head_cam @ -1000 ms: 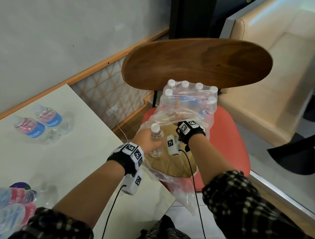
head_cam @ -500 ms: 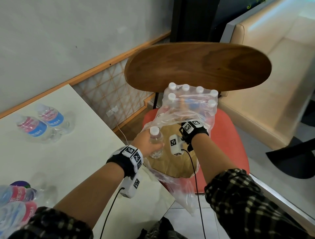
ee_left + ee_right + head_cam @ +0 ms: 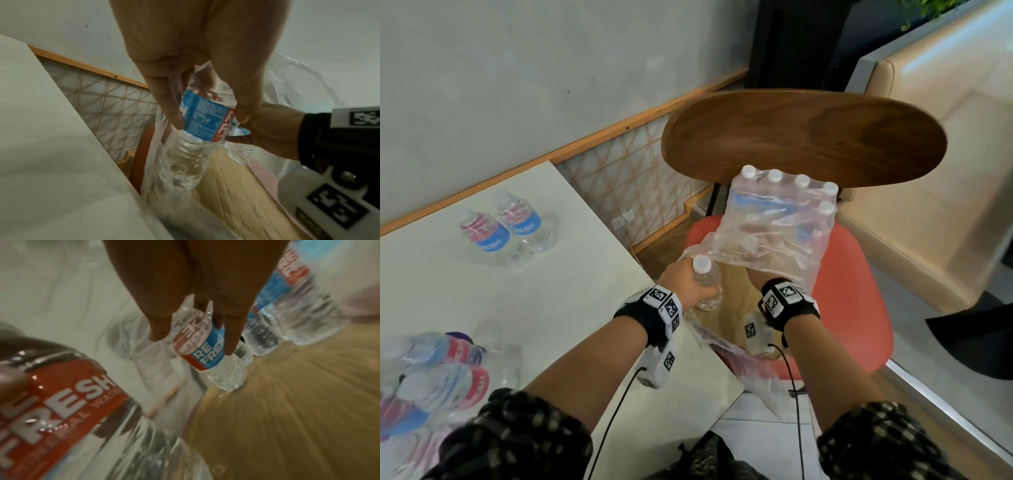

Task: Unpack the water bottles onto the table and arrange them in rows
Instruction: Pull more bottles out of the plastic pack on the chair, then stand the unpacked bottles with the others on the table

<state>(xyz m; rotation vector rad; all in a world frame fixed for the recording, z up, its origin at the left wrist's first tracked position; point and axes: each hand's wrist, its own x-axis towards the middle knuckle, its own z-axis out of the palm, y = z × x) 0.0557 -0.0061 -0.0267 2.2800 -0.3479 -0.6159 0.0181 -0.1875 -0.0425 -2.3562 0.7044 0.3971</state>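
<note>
The left hand [image 3: 688,284] grips one water bottle [image 3: 707,282] around its label, fingers and thumb curled, holding it upright at the near left mouth of the torn plastic wrap [image 3: 763,246]. Compared with the earlier frames, this grip and the bottle's position relative to the chair are unchanged.

The right hand [image 3: 767,277] is inside the wrap. In the right wrist view its fingers [image 3: 234,331] close on a second bottle [image 3: 207,350] at the label; earlier, only the wrist was seen entering the wrap.

The remaining pack [image 3: 787,205] stands on the red chair seat [image 3: 859,294], against the wooden backrest [image 3: 804,137], as before.

On the surface [image 3: 517,291], two bottles [image 3: 506,229] lie at the far left and a cluster of bottles [image 3: 431,377] lies at the near left. Both groups appear larger and further right than earlier because the head view has shifted left.
</note>
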